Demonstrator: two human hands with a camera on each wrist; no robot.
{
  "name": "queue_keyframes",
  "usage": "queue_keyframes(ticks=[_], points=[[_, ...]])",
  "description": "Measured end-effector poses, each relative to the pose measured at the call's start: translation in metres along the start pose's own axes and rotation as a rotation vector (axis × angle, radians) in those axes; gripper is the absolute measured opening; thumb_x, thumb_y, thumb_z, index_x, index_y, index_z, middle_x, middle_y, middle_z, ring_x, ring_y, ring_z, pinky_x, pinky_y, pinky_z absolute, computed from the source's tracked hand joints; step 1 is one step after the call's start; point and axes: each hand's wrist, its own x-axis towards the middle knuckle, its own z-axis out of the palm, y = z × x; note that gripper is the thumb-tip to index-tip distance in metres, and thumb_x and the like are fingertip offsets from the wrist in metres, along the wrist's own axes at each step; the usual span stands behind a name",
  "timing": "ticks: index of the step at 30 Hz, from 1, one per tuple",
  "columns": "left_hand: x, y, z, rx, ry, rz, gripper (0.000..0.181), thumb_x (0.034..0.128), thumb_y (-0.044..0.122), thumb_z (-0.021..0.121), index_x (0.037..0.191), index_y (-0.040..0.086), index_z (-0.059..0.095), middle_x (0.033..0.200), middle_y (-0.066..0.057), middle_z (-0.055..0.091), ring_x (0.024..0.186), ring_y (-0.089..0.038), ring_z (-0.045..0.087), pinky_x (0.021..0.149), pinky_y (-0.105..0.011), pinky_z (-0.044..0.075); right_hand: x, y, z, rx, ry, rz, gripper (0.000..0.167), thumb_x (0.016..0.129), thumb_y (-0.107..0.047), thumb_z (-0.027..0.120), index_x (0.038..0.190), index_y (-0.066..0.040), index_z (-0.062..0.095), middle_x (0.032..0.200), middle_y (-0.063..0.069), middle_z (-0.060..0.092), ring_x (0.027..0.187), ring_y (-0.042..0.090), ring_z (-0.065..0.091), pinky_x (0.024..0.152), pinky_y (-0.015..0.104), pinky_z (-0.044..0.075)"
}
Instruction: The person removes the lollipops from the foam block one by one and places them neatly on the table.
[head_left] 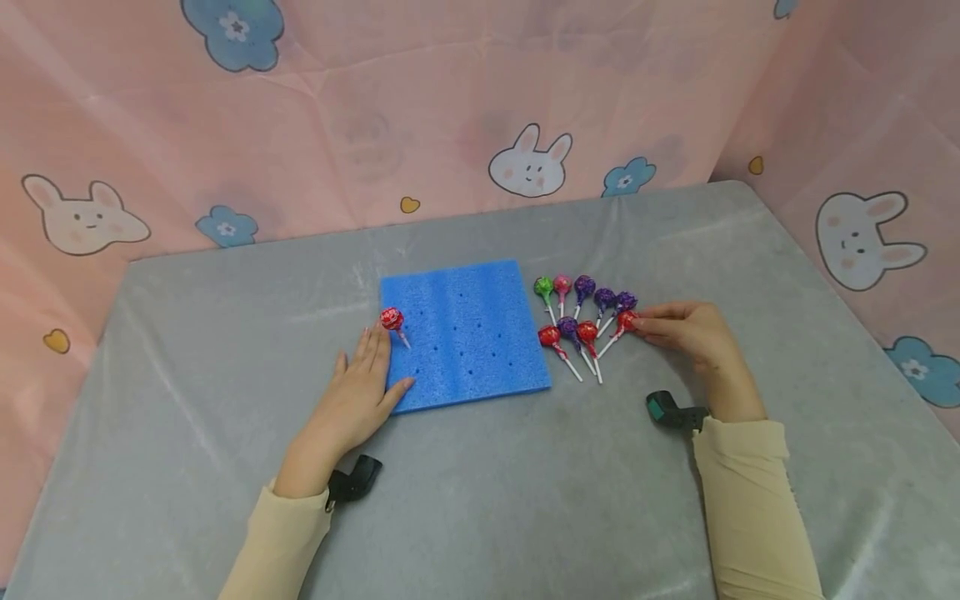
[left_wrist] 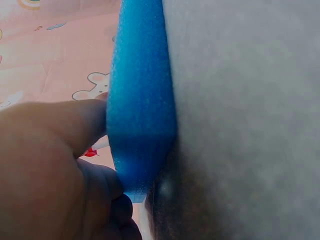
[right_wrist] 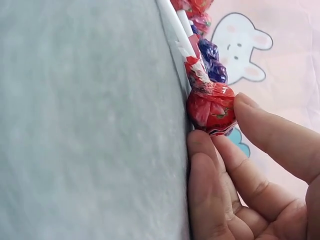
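Note:
A blue foam block (head_left: 480, 333) with small holes lies flat on the table. One red lollipop (head_left: 392, 318) stands by its stick in the foam near the left edge. My left hand (head_left: 348, 400) rests along that edge, fingers fairly straight beside it and thumb on the top; in the left wrist view the thumb (left_wrist: 75, 117) touches the foam (left_wrist: 140, 100). To the right of the block, my right hand (head_left: 686, 332) pinches the candy head of another red lollipop (head_left: 627, 320). Close up, the red wrapper (right_wrist: 212, 110) sits between thumb and fingers, low against the table.
Beside the held lollipop lie several others: a green one (head_left: 543, 287), a pink one (head_left: 562, 285), purple ones (head_left: 584, 287) and red ones (head_left: 550, 336), their sticks partly crossing. A pink printed cloth (head_left: 420, 108) hangs behind the grey table (head_left: 510, 500).

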Motion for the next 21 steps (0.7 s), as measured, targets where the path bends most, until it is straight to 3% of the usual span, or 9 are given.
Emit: queue_keyframes(ticks=[7, 13, 17, 21], points=[[-0.001, -0.001, 0.001, 0.01, 0.001, -0.002, 0.075, 0.0998, 0.037, 0.044, 0.147, -0.008, 0.007, 0.155, -0.023, 0.003, 0.142, -0.036, 0.001, 0.108, -0.061, 0.006, 0.0, -0.001, 0.004, -0.006, -0.018, -0.019, 0.049, 0.085, -0.017, 0.072, 0.114, 0.018, 0.056, 0.074, -0.016, 0.063, 0.071, -0.004, 0.063, 0.068, 0.018, 0.053], [-0.003, -0.003, 0.003, 0.035, 0.003, -0.015, 0.077, 0.0991, 0.039, 0.045, 0.148, -0.007, 0.007, 0.155, -0.021, 0.005, 0.142, -0.035, 0.002, 0.108, -0.06, 0.008, -0.001, 0.0, 0.0, -0.143, -0.036, -0.046, 0.054, 0.085, -0.03, 0.071, 0.116, 0.013, 0.059, 0.079, -0.02, 0.062, 0.076, -0.005, 0.059, 0.075, 0.018, 0.048], [-0.001, -0.003, 0.004, 0.035, 0.009, -0.009, 0.077, 0.0993, 0.041, 0.043, 0.148, -0.005, 0.007, 0.155, -0.019, 0.004, 0.143, -0.033, 0.001, 0.109, -0.059, 0.007, -0.003, 0.0, -0.006, -0.208, 0.003, -0.048, 0.059, 0.085, -0.038, 0.07, 0.118, 0.009, 0.06, 0.08, -0.021, 0.063, 0.082, 0.001, 0.057, 0.083, 0.03, 0.041], [0.002, -0.003, 0.003, 0.028, 0.01, -0.01, 0.076, 0.0994, 0.042, 0.043, 0.148, -0.003, 0.006, 0.156, -0.017, 0.002, 0.143, -0.031, -0.001, 0.109, -0.058, 0.006, -0.004, -0.005, -0.007, -0.212, 0.055, -0.052, 0.059, 0.084, -0.038, 0.07, 0.119, 0.009, 0.06, 0.091, -0.015, 0.06, 0.102, 0.018, 0.048, 0.086, 0.04, 0.036]])
